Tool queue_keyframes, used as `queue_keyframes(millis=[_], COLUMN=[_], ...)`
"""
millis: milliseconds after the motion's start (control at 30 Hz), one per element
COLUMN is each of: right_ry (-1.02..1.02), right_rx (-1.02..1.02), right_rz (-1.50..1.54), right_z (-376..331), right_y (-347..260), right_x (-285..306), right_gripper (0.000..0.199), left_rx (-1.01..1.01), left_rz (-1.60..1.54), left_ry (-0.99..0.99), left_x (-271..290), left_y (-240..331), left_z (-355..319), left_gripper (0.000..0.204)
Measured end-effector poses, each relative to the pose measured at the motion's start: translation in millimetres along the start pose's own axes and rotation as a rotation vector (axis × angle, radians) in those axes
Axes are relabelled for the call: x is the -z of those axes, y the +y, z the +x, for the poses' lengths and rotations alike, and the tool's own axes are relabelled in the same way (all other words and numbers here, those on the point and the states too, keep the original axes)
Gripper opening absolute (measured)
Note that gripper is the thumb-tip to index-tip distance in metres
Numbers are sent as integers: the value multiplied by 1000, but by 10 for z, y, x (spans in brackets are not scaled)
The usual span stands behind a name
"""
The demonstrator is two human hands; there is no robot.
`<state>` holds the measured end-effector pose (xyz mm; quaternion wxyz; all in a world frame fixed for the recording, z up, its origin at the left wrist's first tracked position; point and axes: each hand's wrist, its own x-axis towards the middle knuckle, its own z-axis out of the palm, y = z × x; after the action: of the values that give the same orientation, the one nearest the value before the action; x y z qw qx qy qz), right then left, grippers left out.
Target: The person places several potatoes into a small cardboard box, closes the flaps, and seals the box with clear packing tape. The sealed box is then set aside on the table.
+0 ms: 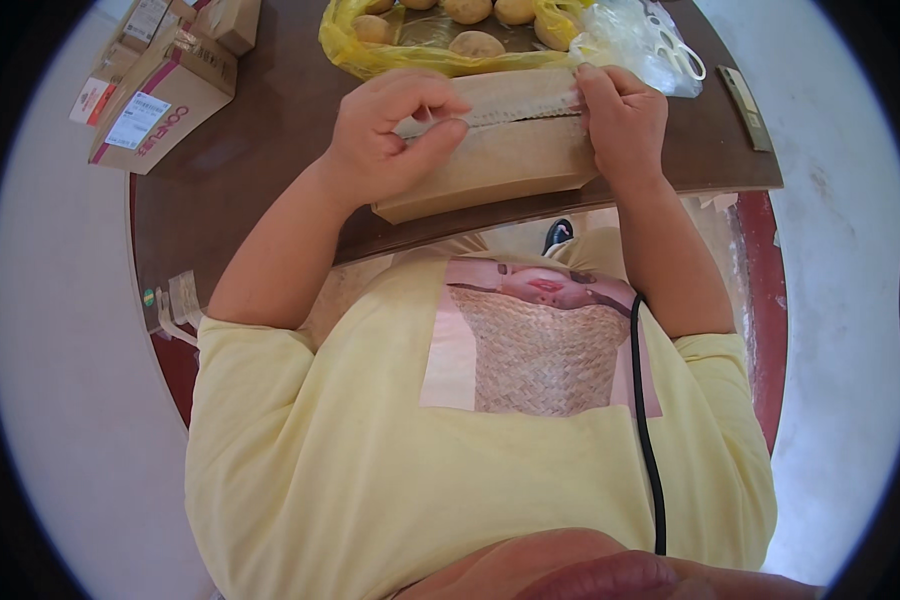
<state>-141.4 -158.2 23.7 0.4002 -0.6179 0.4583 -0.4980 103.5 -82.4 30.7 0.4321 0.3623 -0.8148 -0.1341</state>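
A long brown cardboard box (510, 165) lies near the front edge of the table. A jagged, dark-edged seam runs along its top, with strips of clear tape beside it. My left hand (395, 130) is over the box's left part, its fingers curled and the thumb drawn toward the index finger above the seam. Whatever sits between those fingertips is too small to make out. At the box's right end, my right hand (625, 120) grips the cardboard, thumb on top near the seam and the other fingers mostly hidden.
Behind the box, an open yellow plastic bag (410, 62) holds several potatoes (476, 45). White-handled scissors (678, 58) rest on a clear plastic bag (615, 40) at right. A flat narrow object (745, 108) lies by the right edge. Cardboard cartons (185, 95) stand at left on the brown table (260, 150).
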Motion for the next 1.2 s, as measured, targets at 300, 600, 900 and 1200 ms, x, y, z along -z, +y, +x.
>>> queue_keyframes(millis=[300,600,900,1200], right_ry=[-38,-176,-209,-180], right_rx=[-53,-218,-405,-309], right_rz=[132,285,286,100], right_z=[-54,-10,-16,35], right_y=[-19,143,118,51], right_x=[49,259,434,416], right_gripper=[25,19,19,18], left_rx=[298,339,323,298], left_rz=[527,503,512,501], left_ry=[-239,-251,-239,-224], left_x=[-82,-89,-99,-88], left_y=[163,188,177,165], left_z=[-164,-142,-148,-152], left_gripper=[111,103,101,101])
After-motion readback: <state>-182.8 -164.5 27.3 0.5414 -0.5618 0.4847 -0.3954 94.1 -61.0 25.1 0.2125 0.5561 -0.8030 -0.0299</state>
